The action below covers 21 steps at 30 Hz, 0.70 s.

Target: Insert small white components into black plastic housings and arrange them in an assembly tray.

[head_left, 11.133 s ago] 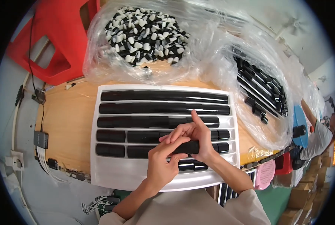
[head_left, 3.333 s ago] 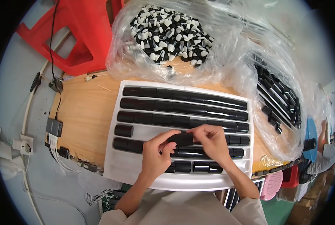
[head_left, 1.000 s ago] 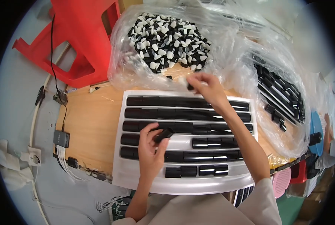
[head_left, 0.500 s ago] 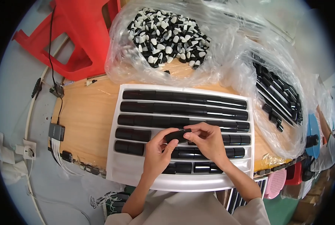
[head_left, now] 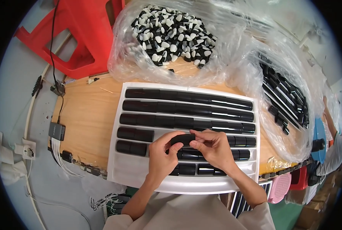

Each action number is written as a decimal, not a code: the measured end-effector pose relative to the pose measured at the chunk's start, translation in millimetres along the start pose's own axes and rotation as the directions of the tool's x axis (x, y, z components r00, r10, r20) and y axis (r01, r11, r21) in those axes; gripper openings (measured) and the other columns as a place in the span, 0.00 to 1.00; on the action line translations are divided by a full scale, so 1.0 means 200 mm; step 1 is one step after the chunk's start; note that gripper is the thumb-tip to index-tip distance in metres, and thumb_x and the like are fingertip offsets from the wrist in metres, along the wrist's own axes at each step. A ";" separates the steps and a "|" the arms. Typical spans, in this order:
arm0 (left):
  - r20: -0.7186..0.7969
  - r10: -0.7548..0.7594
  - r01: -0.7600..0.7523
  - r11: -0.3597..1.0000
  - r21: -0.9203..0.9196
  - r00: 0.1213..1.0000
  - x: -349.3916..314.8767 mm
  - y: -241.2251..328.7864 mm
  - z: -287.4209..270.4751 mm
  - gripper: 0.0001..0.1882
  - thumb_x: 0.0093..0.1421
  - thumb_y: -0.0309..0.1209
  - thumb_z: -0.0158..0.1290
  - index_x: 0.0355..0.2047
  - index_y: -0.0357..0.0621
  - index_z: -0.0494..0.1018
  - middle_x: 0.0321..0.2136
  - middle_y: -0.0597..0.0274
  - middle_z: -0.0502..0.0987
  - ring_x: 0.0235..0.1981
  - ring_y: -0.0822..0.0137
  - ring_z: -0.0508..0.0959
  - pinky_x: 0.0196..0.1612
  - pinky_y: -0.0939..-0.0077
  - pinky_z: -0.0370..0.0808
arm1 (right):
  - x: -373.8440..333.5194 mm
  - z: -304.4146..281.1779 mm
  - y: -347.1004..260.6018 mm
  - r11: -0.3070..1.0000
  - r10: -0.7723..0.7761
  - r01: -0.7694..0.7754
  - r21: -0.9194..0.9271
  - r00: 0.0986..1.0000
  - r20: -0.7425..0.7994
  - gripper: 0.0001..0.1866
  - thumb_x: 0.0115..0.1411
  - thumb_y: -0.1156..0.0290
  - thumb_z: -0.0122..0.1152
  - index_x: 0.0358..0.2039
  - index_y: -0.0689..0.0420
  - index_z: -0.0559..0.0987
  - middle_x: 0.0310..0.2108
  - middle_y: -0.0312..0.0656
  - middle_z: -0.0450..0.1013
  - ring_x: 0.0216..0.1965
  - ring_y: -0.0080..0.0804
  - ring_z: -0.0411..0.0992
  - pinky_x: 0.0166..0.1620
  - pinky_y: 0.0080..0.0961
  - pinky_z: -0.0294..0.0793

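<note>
Both of my hands meet over the middle of a white tray (head_left: 127,172) on the table. Between them is a short black cylindrical tube (head_left: 183,140), held roughly level. My left hand (head_left: 160,155) is closed around its left part, thumb in front. The thumb and fingers of my right hand (head_left: 217,151) pinch its right end; whether a separate small part is there is hidden. Under and beyond my hands, black cylinders (head_left: 186,99) lie end to end in the tray's grooves. The upper rows are filled across, while the lower ones have gaps.
Small black pieces with white slanted tips (head_left: 175,38) are heaped on clear plastic (head_left: 224,57) at the back. At right, another plastic bag holds black tubes (head_left: 284,96). A red stool (head_left: 83,42) stands back left. A grey cable box (head_left: 57,131) sits at the table's left edge.
The black tube has turned slightly between my hands and sits more level. My right fingers have shifted a little at its end. The view has moved slightly.
</note>
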<state>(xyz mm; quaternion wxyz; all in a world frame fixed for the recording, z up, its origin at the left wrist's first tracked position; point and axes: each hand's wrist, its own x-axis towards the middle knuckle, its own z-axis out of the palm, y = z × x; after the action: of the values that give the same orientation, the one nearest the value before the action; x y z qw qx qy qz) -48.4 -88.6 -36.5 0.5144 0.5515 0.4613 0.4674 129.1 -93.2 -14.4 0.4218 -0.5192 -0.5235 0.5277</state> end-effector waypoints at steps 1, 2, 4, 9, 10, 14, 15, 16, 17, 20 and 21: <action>0.002 -0.003 0.003 1.000 -0.007 1.000 0.00 0.00 0.00 0.11 0.61 0.22 0.55 0.44 0.34 0.76 0.33 0.59 0.79 0.31 0.73 0.77 0.35 0.81 0.75 | 0.00 0.00 -0.01 1.000 0.010 -0.010 -0.016 1.000 0.008 0.16 0.57 0.79 0.66 0.47 0.64 0.80 0.32 0.37 0.76 0.31 0.15 0.71 0.35 0.14 0.73; 0.005 -0.006 0.006 1.000 -0.013 1.000 0.00 0.00 0.00 0.11 0.61 0.22 0.55 0.44 0.34 0.75 0.33 0.60 0.79 0.31 0.74 0.76 0.35 0.81 0.74 | 0.00 -0.01 -0.01 0.999 0.021 -0.020 -0.032 1.000 0.016 0.14 0.58 0.77 0.66 0.46 0.64 0.81 0.33 0.38 0.76 0.30 0.15 0.70 0.34 0.15 0.72; 0.031 -0.038 0.040 0.998 -0.051 0.999 -0.01 0.01 0.00 0.11 0.61 0.22 0.55 0.44 0.34 0.75 0.33 0.60 0.79 0.31 0.74 0.76 0.35 0.82 0.74 | 0.02 -0.07 -0.01 0.995 0.099 -0.099 -0.007 0.987 0.129 0.16 0.66 0.64 0.59 0.46 0.64 0.80 0.38 0.40 0.77 0.34 0.19 0.73 0.39 0.19 0.74; 0.137 -0.056 0.075 0.988 -0.138 0.989 -0.07 0.06 0.08 0.12 0.61 0.24 0.56 0.44 0.33 0.75 0.32 0.61 0.79 0.28 0.73 0.76 0.34 0.81 0.74 | 0.12 0.05 -0.01 0.739 0.248 -0.382 0.554 0.920 0.304 0.49 0.65 0.31 0.23 0.46 0.69 0.77 0.46 0.54 0.75 0.49 0.44 0.74 0.53 0.37 0.73; 0.117 -0.025 0.037 0.994 -0.099 0.993 -0.07 0.06 0.10 0.11 0.60 0.24 0.56 0.43 0.34 0.75 0.32 0.60 0.79 0.27 0.72 0.76 0.34 0.80 0.75 | 0.12 0.05 0.00 0.721 0.221 -0.391 0.571 0.912 0.346 0.47 0.66 0.34 0.24 0.42 0.68 0.78 0.43 0.55 0.76 0.46 0.44 0.75 0.52 0.37 0.74; 0.080 0.018 -0.021 0.999 0.033 0.997 -0.09 0.07 0.13 0.10 0.58 0.21 0.55 0.40 0.37 0.77 0.31 0.55 0.79 0.26 0.66 0.77 0.32 0.78 0.75 | 0.10 0.07 0.03 0.726 0.235 -0.347 0.594 0.937 0.260 0.42 0.69 0.40 0.26 0.29 0.67 0.79 0.35 0.58 0.78 0.41 0.45 0.77 0.48 0.37 0.76; 0.078 0.044 -0.051 0.994 0.092 0.996 -0.09 0.07 0.13 0.10 0.57 0.20 0.55 0.40 0.38 0.77 0.30 0.54 0.79 0.26 0.65 0.77 0.31 0.77 0.74 | 0.10 0.07 0.02 0.754 0.237 -0.332 0.567 0.942 0.237 0.41 0.69 0.41 0.27 0.28 0.66 0.78 0.34 0.58 0.78 0.41 0.45 0.77 0.48 0.37 0.76; 0.074 0.041 -0.048 0.995 0.092 0.996 -0.09 0.07 0.14 0.10 0.57 0.20 0.55 0.40 0.38 0.77 0.30 0.54 0.79 0.26 0.65 0.77 0.31 0.77 0.74 | 0.11 0.07 0.01 0.780 0.236 -0.316 0.540 0.948 0.214 0.40 0.69 0.42 0.28 0.26 0.65 0.78 0.34 0.58 0.78 0.41 0.45 0.77 0.48 0.37 0.76; 0.055 0.082 -0.087 0.993 0.081 0.995 -0.08 0.06 0.15 0.11 0.56 0.20 0.55 0.41 0.38 0.77 0.30 0.54 0.79 0.26 0.63 0.76 0.31 0.77 0.74 | 0.10 0.08 0.00 0.785 0.240 -0.309 0.537 0.951 0.196 0.39 0.69 0.43 0.28 0.25 0.65 0.78 0.33 0.59 0.78 0.41 0.46 0.77 0.49 0.36 0.76; 0.073 0.067 -0.070 0.997 0.037 0.995 -0.07 0.08 0.13 0.13 0.54 0.17 0.55 0.40 0.38 0.77 0.31 0.54 0.79 0.27 0.59 0.77 0.32 0.76 0.74 | 0.09 0.06 0.02 0.790 0.178 -0.273 0.548 0.959 0.221 0.37 0.70 0.45 0.29 0.28 0.65 0.78 0.35 0.54 0.77 0.43 0.41 0.76 0.50 0.32 0.74; 0.115 0.011 -0.012 1.000 0.007 0.993 -0.06 0.08 0.12 0.13 0.53 0.15 0.55 0.40 0.38 0.78 0.33 0.54 0.80 0.29 0.58 0.78 0.33 0.75 0.75 | 0.10 0.05 0.01 0.791 0.178 -0.274 0.547 0.958 0.223 0.37 0.70 0.45 0.29 0.28 0.65 0.78 0.35 0.54 0.77 0.43 0.41 0.76 0.50 0.32 0.74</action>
<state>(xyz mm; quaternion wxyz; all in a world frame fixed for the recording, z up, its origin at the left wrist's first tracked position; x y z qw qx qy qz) -26.3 -104.6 -21.0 0.5352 0.5821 0.4294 0.4362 117.9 -75.3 -18.9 0.4483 -0.3836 -0.3066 0.7469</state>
